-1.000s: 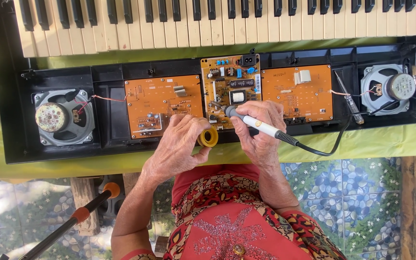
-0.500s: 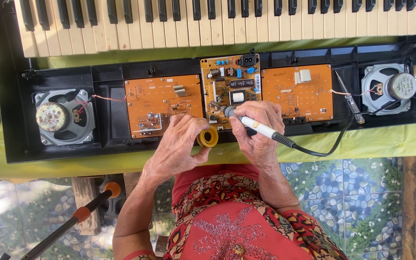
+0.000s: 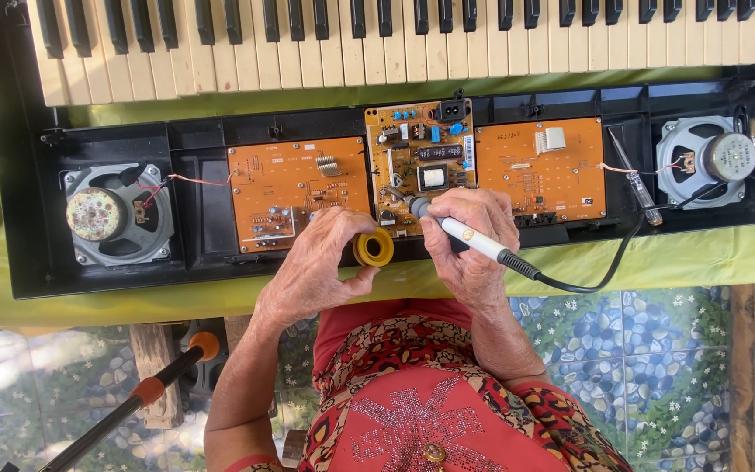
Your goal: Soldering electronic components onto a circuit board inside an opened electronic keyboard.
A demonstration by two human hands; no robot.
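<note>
Nothing moved, right hand (image 3: 474, 240) still holding soldering iron (image 3: 469, 238), tip on circuit board (image 3: 421, 166)

No packages, signs or screens in view. One narrow white label strip (image 3: 469, 154), probably sticker, stands upright along right edge of middle circuit board (image 3: 421, 166), far side of hands; print too small to tell.

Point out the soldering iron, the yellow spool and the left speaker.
soldering iron (image 3: 469, 240), head view, on its white handle.
yellow spool (image 3: 374, 248), head view, on its rim.
left speaker (image 3: 96, 214), head view, on its rusty magnet.
</note>
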